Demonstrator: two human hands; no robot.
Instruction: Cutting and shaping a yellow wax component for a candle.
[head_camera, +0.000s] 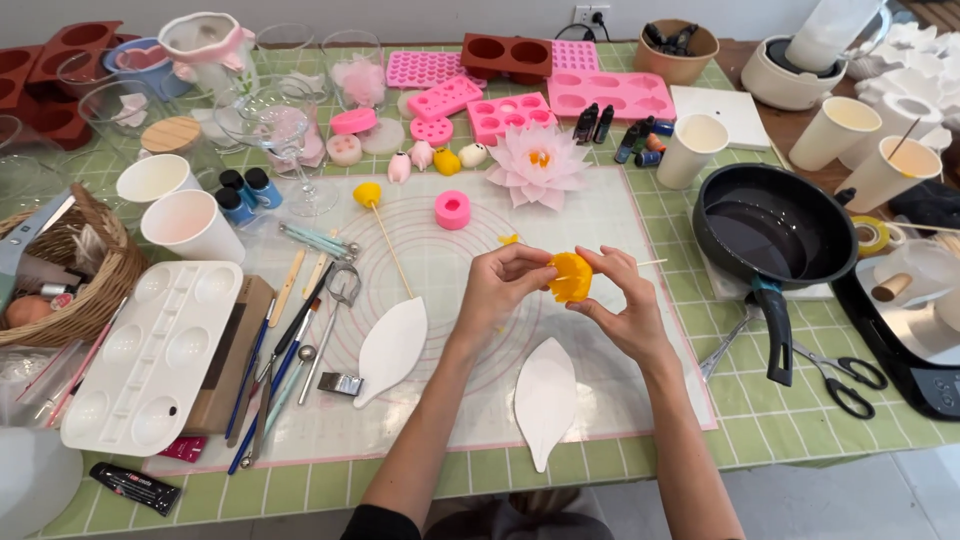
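- The left hand (497, 283) and the right hand (620, 300) met over the translucent round-marked silicone mat (620, 215) on the table (780, 420).
- A soft orange-yellow lump of wax or clay (571, 277) sat between them, pinched by the fingers of both hands, thumbs and forefingers closed on it from either side.
- A thin wooden skewer (650, 263) poked out past the right fingers, its long axis running roughly left to right.
- Both hands were equally near, touching the lump.
- Two white leaf-shaped pieces (392, 350) lay below the fingers; a black frying pan (765, 230) lay to their right.
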